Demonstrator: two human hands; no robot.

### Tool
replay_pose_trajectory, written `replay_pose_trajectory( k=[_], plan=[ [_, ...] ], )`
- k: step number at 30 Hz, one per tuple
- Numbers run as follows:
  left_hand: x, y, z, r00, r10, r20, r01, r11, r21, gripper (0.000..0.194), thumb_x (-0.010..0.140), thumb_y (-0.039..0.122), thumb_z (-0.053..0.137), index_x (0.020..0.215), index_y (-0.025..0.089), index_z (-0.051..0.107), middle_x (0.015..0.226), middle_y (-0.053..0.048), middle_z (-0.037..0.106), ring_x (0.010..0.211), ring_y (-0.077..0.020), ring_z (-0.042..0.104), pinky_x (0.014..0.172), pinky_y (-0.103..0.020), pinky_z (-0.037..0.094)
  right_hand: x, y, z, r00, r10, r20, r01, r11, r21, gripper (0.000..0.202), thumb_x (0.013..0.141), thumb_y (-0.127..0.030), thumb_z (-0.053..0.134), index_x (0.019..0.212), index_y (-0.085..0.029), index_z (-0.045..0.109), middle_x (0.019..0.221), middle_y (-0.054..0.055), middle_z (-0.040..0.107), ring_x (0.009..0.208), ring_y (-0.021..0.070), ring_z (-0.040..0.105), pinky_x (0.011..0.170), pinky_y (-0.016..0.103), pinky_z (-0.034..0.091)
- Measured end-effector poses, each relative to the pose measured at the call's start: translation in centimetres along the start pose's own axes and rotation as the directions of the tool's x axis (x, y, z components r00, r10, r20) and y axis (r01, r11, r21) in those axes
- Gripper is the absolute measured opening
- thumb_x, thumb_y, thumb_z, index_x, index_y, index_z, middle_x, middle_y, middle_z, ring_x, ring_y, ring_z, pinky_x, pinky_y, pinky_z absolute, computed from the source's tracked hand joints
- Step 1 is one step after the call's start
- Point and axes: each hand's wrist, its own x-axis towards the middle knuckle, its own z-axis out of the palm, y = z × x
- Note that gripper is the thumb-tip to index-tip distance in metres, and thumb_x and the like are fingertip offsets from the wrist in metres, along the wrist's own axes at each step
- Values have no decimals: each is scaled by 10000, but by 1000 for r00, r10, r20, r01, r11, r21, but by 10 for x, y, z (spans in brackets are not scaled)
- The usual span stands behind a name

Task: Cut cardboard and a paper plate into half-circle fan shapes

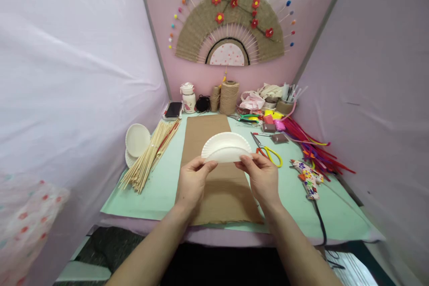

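Between my two hands is a white paper plate [226, 145] with a fluted rim, held up over the cardboard. Its near side is bent up, so a curved flap shows in front of the far half. My left hand [194, 181] pinches the plate's left end between thumb and fingers. At the right end, my right hand [263, 176] grips it the same way. Under both hands lies a long brown sheet of cardboard [214, 201]. Scissors with red and yellow handles [270, 152] rest just beyond my right hand.
Left stand a bundle of thin sticks [147, 156] and more paper plates [137, 140]. Right are a flowered glue gun [309, 179] with its cord and colourful pipe cleaners [311, 143]. Behind are twine spools [229, 97], a white bottle [188, 98] and a phone [174, 109]. A decorated fan [231, 13] hangs above.
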Motion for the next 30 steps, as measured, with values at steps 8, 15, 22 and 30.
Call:
replay_pose_trajectory(
  k=[8,15,22,30],
  plan=[
    [-1,-1,9,997,-54,-64,43,986,-163,202,659,308,806,703,148,691,673,14,637,701,-123,564,742,-270,480,-1,-2,7,999,-26,-39,28,998,59,248,681,-287,822,773,-175,621,643,-37,707,602,117,697,643,231,611],
    [-2,5,14,994,-8,-110,-16,976,-216,369,666,274,808,892,184,532,749,27,661,736,-129,656,791,-336,555,-2,-8,10,997,-38,-68,41,998,38,415,677,-301,821,811,-224,436,572,-73,680,578,151,718,629,253,602],
    [4,7,13,991,-68,-117,46,983,-178,647,687,233,793,1202,203,401,779,1,691,713,-136,675,755,-326,573,0,-2,6,997,-26,-69,22,998,-60,467,692,-339,812,900,-239,407,597,-47,715,579,179,727,610,259,584],
    [15,0,16,964,-262,-42,244,939,-241,626,633,157,819,1144,180,459,952,-78,677,833,-168,662,738,-323,583,10,6,6,998,13,-53,-20,991,-129,464,673,-362,812,900,-228,431,599,-24,720,556,184,716,583,268,569]
  ],
)
